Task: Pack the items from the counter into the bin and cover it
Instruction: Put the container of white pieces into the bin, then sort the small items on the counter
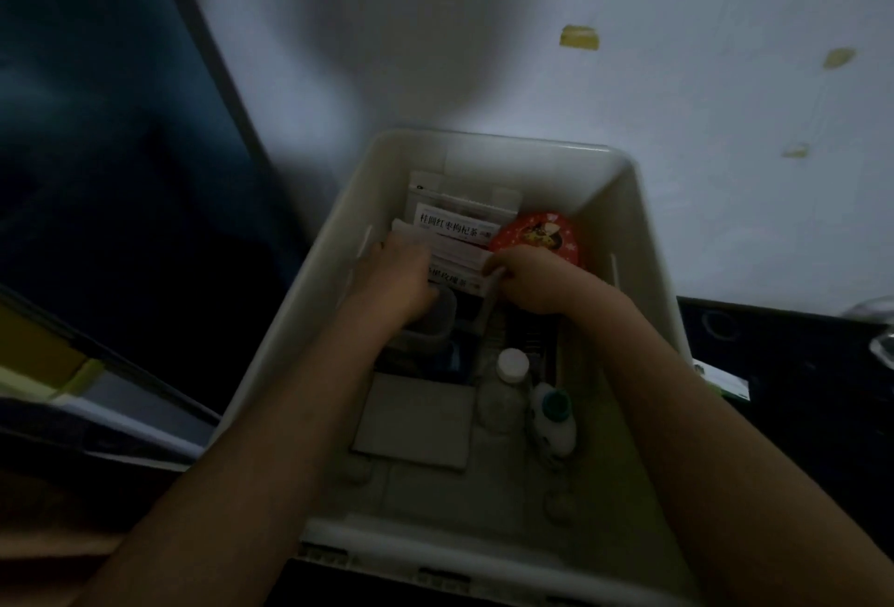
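Note:
A white plastic bin (643,239) stands open below me, with both my arms reaching into it. My left hand (396,268) and my right hand (537,277) each grip one end of a white tea packet (457,268) with printed characters, held at the far half of the bin. Behind it lies another white tea packet (454,225). A red round tin (537,231) sits just beyond my right hand. Nearer me lie a flat grey box (416,418), a clear bottle with a white cap (508,384) and a small white bottle with a green cap (556,418).
A dark counter (793,364) runs to the right of the bin, with a small card (725,384) and glassware (880,335) at its right edge. A pale wall with yellow tape pieces (578,36) rises behind. A dark blue surface (96,122) fills the left.

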`<state>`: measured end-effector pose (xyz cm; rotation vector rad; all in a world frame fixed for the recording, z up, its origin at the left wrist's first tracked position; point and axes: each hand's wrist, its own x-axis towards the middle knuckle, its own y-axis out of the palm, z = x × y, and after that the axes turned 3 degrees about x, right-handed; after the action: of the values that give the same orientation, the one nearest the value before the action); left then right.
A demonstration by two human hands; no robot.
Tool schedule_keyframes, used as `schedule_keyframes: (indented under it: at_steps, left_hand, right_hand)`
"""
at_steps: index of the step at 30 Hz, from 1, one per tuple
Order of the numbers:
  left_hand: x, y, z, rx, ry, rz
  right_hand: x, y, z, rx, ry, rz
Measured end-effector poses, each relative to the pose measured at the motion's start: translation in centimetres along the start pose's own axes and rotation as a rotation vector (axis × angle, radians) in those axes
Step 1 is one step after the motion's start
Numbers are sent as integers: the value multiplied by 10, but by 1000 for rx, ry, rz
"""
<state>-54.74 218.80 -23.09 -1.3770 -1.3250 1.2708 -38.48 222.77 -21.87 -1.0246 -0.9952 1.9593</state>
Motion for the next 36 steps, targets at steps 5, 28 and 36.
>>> schedule_keyframes:
  at_steps: [5,28,36]
  left_hand:
    - [-12,-21,-40,-135,113,-159]
    - [-28,45,-331,-70,361,-23]
    - [-21,133,-334,-37,251,323]
  right_hand:
    - [-39,-28,-18,158,-92,-338]
    - [-174,-18,-298,384,284,-423]
    - [-176,43,-355,468,349,-108]
